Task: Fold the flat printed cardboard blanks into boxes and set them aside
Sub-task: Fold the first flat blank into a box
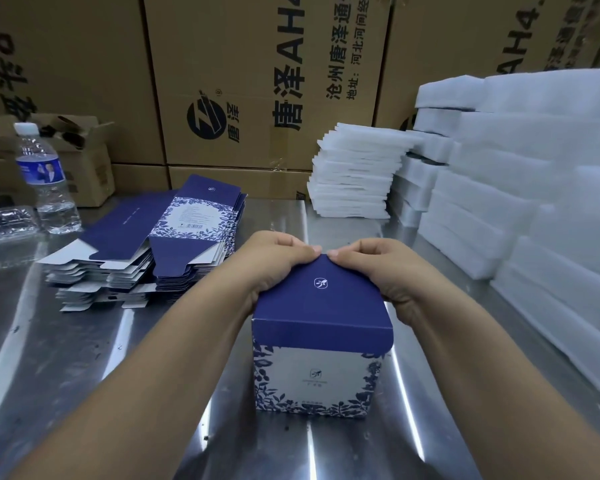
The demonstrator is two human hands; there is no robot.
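Blue-and-white printed cardboard box upright, dead centre | my left hand and right hand equally near | fingers pinched holding lid's far edge.

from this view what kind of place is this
Probably a packing workshop or warehouse: big printed cartons stacked behind a steel table, a stack of flat box blanks, and piles of white foam inserts.
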